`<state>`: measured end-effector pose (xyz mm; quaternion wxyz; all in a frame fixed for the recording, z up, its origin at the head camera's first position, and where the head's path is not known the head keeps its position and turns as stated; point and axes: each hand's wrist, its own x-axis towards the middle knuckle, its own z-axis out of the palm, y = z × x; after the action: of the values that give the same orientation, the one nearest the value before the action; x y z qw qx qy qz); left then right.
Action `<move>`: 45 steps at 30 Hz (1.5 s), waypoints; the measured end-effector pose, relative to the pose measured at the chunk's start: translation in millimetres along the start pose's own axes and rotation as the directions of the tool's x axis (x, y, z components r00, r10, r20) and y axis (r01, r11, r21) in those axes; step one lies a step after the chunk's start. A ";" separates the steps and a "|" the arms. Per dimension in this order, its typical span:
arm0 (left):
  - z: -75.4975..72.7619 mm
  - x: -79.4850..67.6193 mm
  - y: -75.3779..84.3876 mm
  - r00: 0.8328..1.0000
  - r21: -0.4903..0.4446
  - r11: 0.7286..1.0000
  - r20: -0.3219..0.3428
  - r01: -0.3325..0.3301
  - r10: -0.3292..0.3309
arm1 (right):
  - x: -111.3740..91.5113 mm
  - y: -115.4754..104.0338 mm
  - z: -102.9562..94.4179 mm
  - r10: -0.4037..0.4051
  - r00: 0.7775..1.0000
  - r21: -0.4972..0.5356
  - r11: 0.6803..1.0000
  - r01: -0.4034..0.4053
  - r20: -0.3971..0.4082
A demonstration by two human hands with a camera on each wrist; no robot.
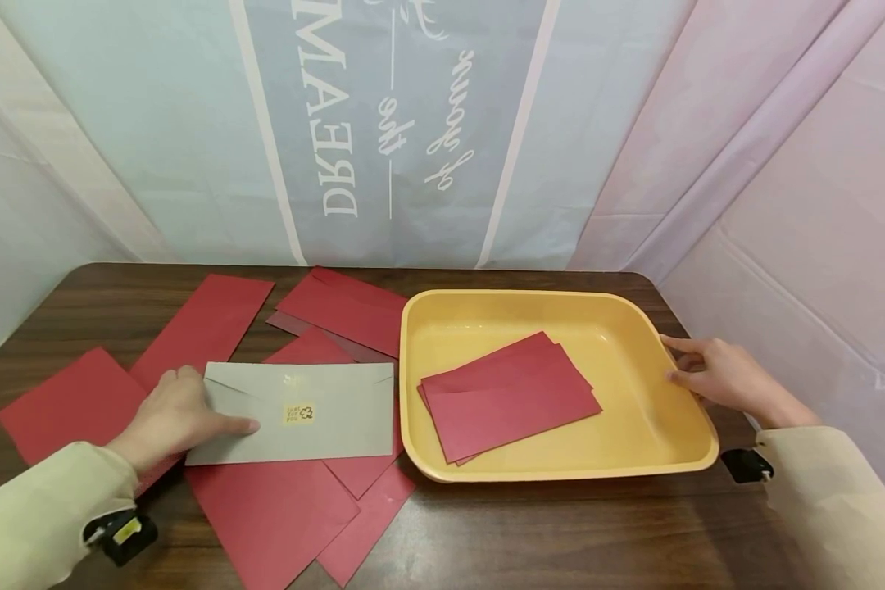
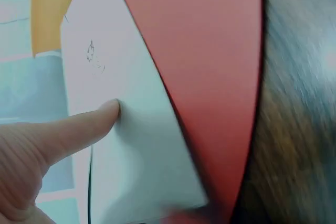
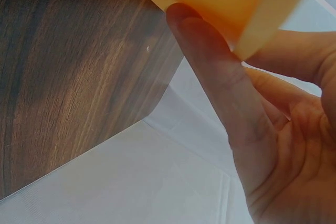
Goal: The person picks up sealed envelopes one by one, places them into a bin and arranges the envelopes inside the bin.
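Observation:
My left hand (image 1: 180, 414) pinches the left end of a pale grey envelope (image 1: 339, 426), thumb on top and the other fingers behind it. The envelope bears a small gold sticker near its middle and overlaps several red envelopes (image 1: 273, 516) lying below. In the left wrist view the thumb lies flat on the pale envelope (image 2: 142, 171). At the far right, my right hand (image 1: 733, 381) pinches the rim of a yellow plastic tray (image 1: 627, 442), its thumb inside the wall and fingers outside. Red envelopes (image 1: 509, 401) lie stacked in the tray's left half.
More red envelopes (image 1: 214, 319) spread over the left side of the dark wooden table (image 1: 546, 541), some overlapping. One red envelope (image 1: 354, 307) lies close to the tray's left back corner. A printed cloth (image 1: 413, 123) hangs behind the table, with pale cloth at both sides.

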<state>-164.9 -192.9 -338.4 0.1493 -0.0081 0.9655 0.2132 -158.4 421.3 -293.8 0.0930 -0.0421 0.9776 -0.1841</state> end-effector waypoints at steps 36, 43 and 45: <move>4.3 -6.0 2.4 0.993 -0.360 0.928 0.097 0.098 -0.067 | -2.0 3.2 4.4 0.002 1.000 0.021 1.000 -0.002 -0.012; 6.5 -6.6 -0.8 0.998 -0.369 0.929 0.060 0.039 -0.019 | -1.7 3.8 3.9 -0.006 1.000 0.001 1.000 0.007 -0.017; 5.8 -6.5 -2.1 0.999 -0.374 0.927 0.045 0.035 -0.020 | -1.6 3.9 3.7 -0.006 1.000 0.001 1.000 0.006 -0.017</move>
<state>-156.9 -192.7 -342.4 0.1677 -0.0456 0.9036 0.3916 -156.3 423.7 -298.3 0.0841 -0.0436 0.9781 -0.1854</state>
